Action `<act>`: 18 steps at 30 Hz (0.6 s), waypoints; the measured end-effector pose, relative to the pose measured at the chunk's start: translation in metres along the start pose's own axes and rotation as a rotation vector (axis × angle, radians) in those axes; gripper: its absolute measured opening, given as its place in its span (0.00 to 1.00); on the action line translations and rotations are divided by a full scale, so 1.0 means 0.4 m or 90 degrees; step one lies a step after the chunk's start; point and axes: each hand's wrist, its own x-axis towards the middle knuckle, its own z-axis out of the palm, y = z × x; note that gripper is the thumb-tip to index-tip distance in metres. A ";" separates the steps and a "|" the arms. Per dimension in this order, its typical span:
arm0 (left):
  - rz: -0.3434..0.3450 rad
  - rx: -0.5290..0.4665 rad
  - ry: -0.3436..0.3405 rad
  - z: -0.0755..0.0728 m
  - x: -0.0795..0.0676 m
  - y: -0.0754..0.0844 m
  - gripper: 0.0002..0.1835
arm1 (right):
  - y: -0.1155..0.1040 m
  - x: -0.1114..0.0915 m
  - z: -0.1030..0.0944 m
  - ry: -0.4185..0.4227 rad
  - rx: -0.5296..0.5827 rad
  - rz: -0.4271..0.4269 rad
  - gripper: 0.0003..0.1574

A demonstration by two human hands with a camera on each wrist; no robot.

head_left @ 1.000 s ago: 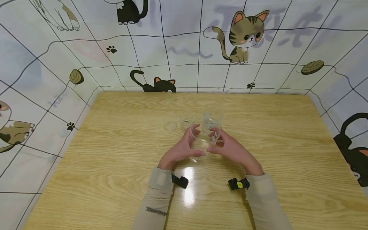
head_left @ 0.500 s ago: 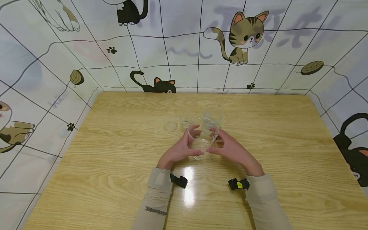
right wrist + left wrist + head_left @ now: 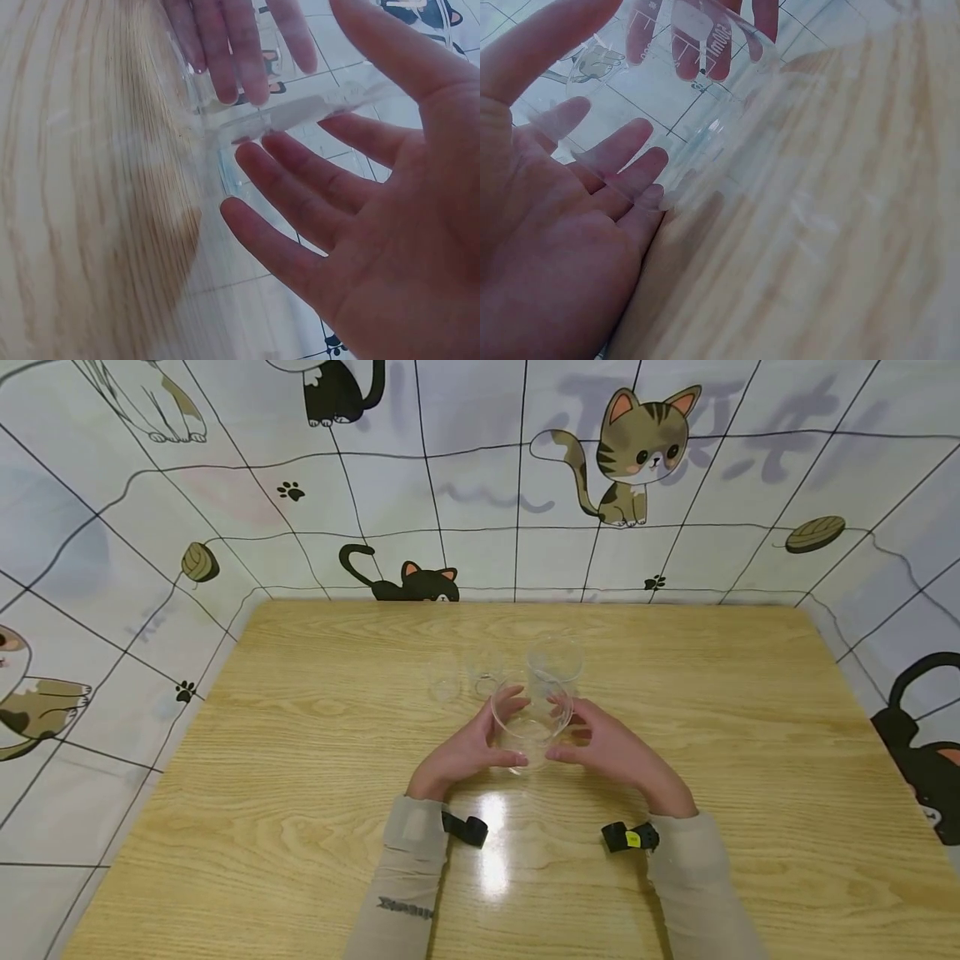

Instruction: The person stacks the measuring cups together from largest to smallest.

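A clear beaker with white volume markings stands upright on the wooden table between both hands. My left hand curves around its left side, thumb in front and fingers behind. In the left wrist view, some of these fingers show through the clear wall. My right hand is at the other side, its fingers spread and fairly straight close to the wall. Whether the right fingertips touch the beaker is hard to tell.
Behind the beaker stands another large clear vessel. Two smaller clear vessels, one nearer and one farther left, stand beside it. A cat-patterned sheet rises around the table's back and sides.
The beaker has shifted slightly left and looks more level. My left hand has moved a little left. My right hand has drawn slightly right, widening the gap between the thumbs.
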 end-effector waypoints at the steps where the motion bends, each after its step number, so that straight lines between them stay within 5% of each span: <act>1: 0.003 0.001 -0.002 0.000 -0.001 0.001 0.49 | 0.003 -0.001 -0.002 -0.002 -0.001 0.004 0.51; 18: 0.041 -0.007 -0.008 -0.002 0.002 -0.007 0.49 | 0.027 -0.010 -0.049 0.091 0.008 0.005 0.40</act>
